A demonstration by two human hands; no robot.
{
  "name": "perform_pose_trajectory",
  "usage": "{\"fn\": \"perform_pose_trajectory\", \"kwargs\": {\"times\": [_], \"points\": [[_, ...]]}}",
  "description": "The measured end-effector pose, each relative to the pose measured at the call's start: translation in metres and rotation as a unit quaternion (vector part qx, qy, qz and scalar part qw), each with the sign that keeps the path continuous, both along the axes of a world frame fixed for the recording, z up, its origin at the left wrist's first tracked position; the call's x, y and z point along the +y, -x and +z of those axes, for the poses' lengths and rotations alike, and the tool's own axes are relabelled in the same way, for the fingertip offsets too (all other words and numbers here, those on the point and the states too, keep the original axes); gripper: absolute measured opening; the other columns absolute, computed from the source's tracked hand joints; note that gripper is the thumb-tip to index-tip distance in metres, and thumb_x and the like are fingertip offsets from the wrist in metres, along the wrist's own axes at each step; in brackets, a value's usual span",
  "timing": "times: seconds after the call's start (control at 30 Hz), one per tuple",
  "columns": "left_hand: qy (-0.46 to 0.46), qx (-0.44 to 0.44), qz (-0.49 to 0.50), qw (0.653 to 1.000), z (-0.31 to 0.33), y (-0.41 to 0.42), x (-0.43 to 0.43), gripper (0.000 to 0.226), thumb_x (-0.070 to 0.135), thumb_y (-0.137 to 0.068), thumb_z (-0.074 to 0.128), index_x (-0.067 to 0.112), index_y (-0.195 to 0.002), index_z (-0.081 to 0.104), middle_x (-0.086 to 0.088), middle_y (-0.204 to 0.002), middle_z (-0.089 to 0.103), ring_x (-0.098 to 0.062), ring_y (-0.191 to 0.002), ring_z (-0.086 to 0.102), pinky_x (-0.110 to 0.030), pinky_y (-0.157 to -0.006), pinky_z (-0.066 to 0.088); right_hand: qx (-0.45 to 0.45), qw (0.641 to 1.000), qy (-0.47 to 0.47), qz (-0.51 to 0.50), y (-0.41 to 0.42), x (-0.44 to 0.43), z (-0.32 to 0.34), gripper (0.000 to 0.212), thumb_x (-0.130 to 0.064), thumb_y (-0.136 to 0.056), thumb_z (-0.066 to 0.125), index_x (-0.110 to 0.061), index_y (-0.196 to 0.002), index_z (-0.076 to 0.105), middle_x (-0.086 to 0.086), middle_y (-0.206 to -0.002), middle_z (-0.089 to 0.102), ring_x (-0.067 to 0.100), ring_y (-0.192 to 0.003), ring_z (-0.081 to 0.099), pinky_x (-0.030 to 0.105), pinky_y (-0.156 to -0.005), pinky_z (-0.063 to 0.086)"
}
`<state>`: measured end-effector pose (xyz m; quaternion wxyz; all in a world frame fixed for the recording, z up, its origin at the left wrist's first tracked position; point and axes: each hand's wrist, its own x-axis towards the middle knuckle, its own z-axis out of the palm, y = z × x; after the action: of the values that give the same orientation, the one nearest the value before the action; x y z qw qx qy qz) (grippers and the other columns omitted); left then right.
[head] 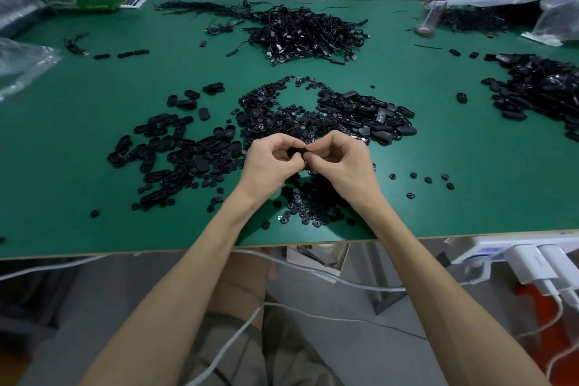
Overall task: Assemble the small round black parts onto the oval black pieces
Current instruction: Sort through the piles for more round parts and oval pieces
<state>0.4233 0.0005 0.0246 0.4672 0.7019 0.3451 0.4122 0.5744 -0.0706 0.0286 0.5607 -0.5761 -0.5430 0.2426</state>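
Both hands (269,163) (340,163) pinch one oval piece (296,152) between them.

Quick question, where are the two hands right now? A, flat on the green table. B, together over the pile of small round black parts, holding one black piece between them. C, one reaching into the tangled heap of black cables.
B: the left hand and right hand meet above the pile of small round black parts, both pinching a small black piece between them.
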Motion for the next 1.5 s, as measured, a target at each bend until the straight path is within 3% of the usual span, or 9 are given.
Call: {"fn": "perform_pose_trajectory", "kwargs": {"times": [0.23,0.4,0.67,0.97,1.1,1.2,1.3,1.37,1.5], "points": [[-0.009,0.01,0.007,1.0,0.0,0.0,0.0,0.019,-0.004,-0.089,0.069,0.011,-0.099,0.076,-0.012,-0.095,0.077,-0.036,-0.086,0.073,-0.051,-0.084,0.062,-0.028,0.999,0.011,-0.021,0.002,0.001,0.0,0.01,-0.002,-0.086,0.076,-0.009,-0.089,0.069,0.001,-0.081,0.073,0.015,-0.076,0.068,0.03,-0.072,0.057],[0.014,-0.033,-0.018,0.999,0.0,0.003,0.001,0.017,-0.003,-0.091,0.073,0.004,-0.106,0.078,-0.011,-0.085,0.079,-0.022,-0.077,0.076,-0.033,-0.074,0.062,0.004,1.0,-0.006,-0.014,-0.003,0.0,0.0,0.01,-0.001,-0.09,0.074,-0.006,-0.095,0.068,0.011,-0.087,0.073,0.026,-0.081,0.07,0.043,-0.078,0.059],[0.044,-0.09,-0.004,0.995,0.002,0.004,0.002,0.017,-0.006,-0.091,0.071,0.0,-0.107,0.075,-0.015,-0.083,0.079,-0.028,-0.075,0.077,-0.031,-0.076,0.062,-0.029,0.999,-0.015,-0.004,-0.001,-0.001,0.001,0.02,-0.001,-0.093,0.066,-0.019,-0.102,0.07,0.004,-0.089,0.072,0.027,-0.087,0.07,0.059,-0.08,0.055],[0.005,-0.067,-0.001,0.998,0.002,0.003,0.001,0.021,0.002,-0.095,0.071,0.004,-0.116,0.075,-0.008,-0.1,0.079,-0.023,-0.091,0.077,-0.034,-0.084,0.063,-0.069,0.996,-0.043,-0.049,0.003,-0.004,0.007,0.022,0.001,-0.089,0.066,-0.015,-0.096,0.08,-0.002,-0.098,0.072,0.013,-0.092,0.069,0.034,-0.082,0.057],[-0.074,-0.023,0.077,0.994,0.006,0.001,-0.002,0.025,0.007,-0.101,0.064,0.015,-0.123,0.072,-0.003,-0.122,0.07,-0.014,-0.108,0.07,-0.029,-0.094,0.057,0.011,0.99,-0.054,-0.127,-0.005,-0.003,0.004,0.033,-0.001,-0.09,0.065,-0.022,-0.112,0.077,-0.001,-0.11,0.069,0.007,-0.101,0.066,0.026,-0.088,0.054],[-0.091,-0.014,0.113,0.989,0.012,0.007,-0.001,0.025,0.001,-0.101,0.058,0.015,-0.118,0.071,-0.004,-0.121,0.067,-0.008,-0.102,0.071,-0.022,-0.089,0.057,0.086,0.981,-0.037,-0.17,-0.012,0.001,0.002,0.056,-0.001,-0.092,0.062,-0.024,-0.143,0.059,0.001,-0.146,0.056,-0.005,-0.125,0.056,0.014,-0.1,0.049],[-0.1,0.075,0.153,0.98,0.018,0.023,0.012,0.028,-0.001,-0.101,0.055,0.016,-0.118,0.069,-0.004,-0.122,0.066,-0.006,-0.101,0.067,-0.016,-0.091,0.053,0.122,0.981,-0.006,-0.151,-0.015,0.005,-0.002,0.077,-0.001,-0.094,0.061,-0.026,-0.161,0.033,-0.005,-0.169,0.025,-0.022,-0.125,0.044,0.01,-0.108,0.041],[-0.107,0.175,0.198,0.958,0.021,0.042,0.028,0.034,-0.004,-0.1,0.052,0.012,-0.127,0.065,-0.007,-0.133,0.061,-0.009,-0.108,0.061,-0.017,-0.092,0.05,0.111,0.983,0.001,-0.148,-0.014,0.004,-0.002,0.075,-0.001,-0.095,0.061,-0.025,-0.161,0.034,-0.004,-0.17,0.024,-0.03,-0.113,0.045,0.006,-0.103,0.042],[-0.124,0.396,0.316,0.853,0.025,0.092,0.062,0.046,-0.019,-0.089,0.048,-0.002,-0.132,0.057,-0.023,-0.136,0.054,-0.035,-0.124,0.051,-0.045,-0.109,0.044,-0.027,0.986,0.016,-0.166,-0.009,0.001,0.0,0.049,-0.009,-0.097,0.064,-0.017,-0.145,0.058,-0.003,-0.155,0.049,0.002,-0.138,0.047,0.033,-0.12,0.039]]}}
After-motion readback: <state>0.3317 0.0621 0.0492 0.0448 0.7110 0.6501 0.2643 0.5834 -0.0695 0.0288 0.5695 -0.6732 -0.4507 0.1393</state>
